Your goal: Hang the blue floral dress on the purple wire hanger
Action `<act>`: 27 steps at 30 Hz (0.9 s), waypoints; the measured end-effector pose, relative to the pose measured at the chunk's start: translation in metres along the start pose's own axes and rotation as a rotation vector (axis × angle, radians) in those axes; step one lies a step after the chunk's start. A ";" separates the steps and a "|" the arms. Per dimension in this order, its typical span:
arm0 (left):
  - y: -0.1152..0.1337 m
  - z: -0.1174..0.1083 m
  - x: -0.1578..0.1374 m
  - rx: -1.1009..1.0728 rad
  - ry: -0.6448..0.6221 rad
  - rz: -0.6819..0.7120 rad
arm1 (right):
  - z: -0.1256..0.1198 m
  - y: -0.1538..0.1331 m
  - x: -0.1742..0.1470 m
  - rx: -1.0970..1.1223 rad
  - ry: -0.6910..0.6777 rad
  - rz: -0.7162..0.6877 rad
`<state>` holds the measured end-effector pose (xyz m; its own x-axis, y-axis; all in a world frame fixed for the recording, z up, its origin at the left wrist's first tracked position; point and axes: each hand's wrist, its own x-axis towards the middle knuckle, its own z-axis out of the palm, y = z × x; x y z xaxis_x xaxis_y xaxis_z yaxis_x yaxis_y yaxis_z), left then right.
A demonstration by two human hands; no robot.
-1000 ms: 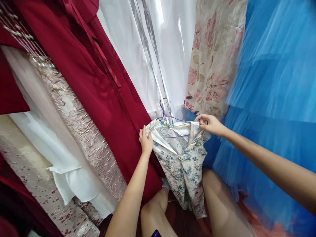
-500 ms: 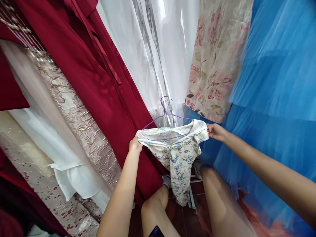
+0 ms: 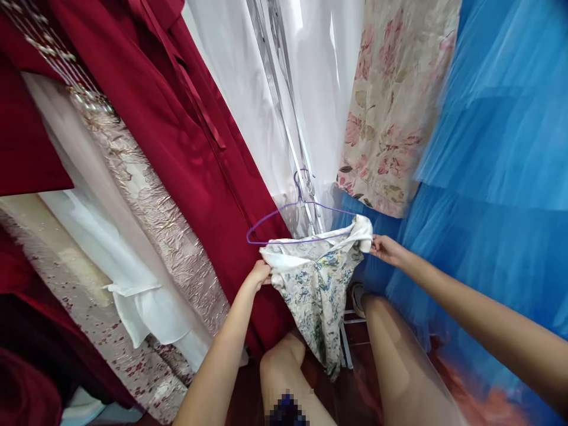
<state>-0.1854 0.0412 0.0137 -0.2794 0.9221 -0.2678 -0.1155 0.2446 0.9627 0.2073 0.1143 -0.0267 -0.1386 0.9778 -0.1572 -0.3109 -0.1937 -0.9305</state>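
Note:
A white top with a blue and yellow floral print (image 3: 306, 290) hangs in front of my knees. My left hand (image 3: 260, 275) is closed on its left shoulder edge, and my right hand (image 3: 385, 249) pinches its right shoulder edge. The purple wire hanger (image 3: 277, 213) has its left end bare, outside the garment's neckline. Its right end still sits inside the right shoulder. The hanger's hook is up against a white metal stand (image 3: 290, 130).
Hanging around me are a dark red garment (image 3: 190, 177), a white one (image 3: 231, 77), a pink floral one (image 3: 390, 136) and a blue tulle one (image 3: 501, 148). Textured and white garments (image 3: 146, 302) crowd the left. Dark floor tiles (image 3: 319, 384) show below.
The hanger's left end has come out of the garment's left shoulder. My left hand has moved right and slightly down with the fabric, which now sags and folds more.

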 end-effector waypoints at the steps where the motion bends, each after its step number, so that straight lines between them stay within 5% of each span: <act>1: -0.006 0.000 -0.004 0.026 -0.016 -0.011 | -0.002 0.007 -0.002 -0.014 0.008 0.021; 10: -0.034 0.028 -0.044 -0.114 -0.144 0.097 | -0.019 0.066 -0.014 -0.221 0.019 0.095; 20: -0.005 0.065 -0.088 -0.352 -0.324 0.166 | -0.010 0.086 -0.037 -0.791 -0.265 0.062; 27: 0.013 0.074 -0.129 -0.161 -0.395 0.293 | 0.020 0.126 -0.059 -0.978 -0.247 -0.069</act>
<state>-0.0804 -0.0525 0.0633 0.0557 0.9955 0.0771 -0.2405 -0.0616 0.9687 0.1577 0.0304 -0.1278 -0.3750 0.9188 -0.1229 0.5663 0.1221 -0.8151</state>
